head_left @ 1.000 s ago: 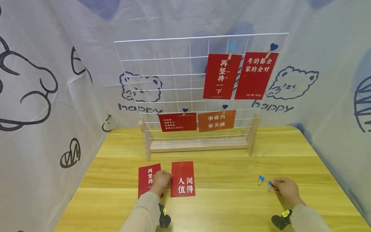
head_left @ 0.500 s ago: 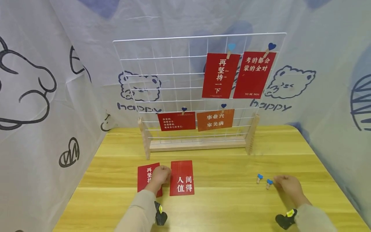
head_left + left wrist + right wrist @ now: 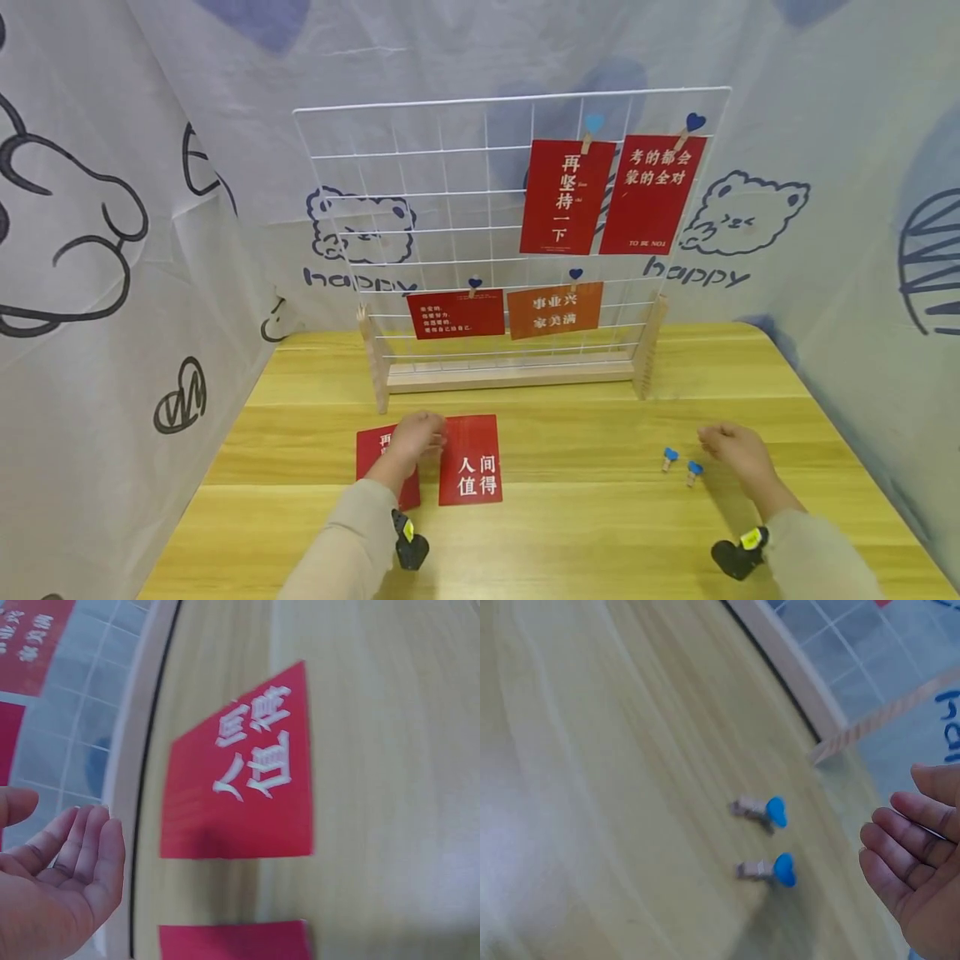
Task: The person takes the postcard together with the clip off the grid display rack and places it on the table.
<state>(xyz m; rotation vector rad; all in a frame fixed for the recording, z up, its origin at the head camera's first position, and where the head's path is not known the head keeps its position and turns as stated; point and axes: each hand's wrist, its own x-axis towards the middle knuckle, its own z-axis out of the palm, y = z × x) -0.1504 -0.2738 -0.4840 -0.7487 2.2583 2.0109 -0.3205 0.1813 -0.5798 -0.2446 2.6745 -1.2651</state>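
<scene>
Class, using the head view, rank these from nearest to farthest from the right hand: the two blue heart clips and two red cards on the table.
1. Left clip and right clip, both left of the right hand; too close to call.
2. Right red card, farther left.
3. Left red card, farthest left, partly hidden by the left hand.

Left grip (image 3: 414, 438), right grip (image 3: 738, 457), well apart, fingers (image 3: 901, 832) loosely bent
</scene>
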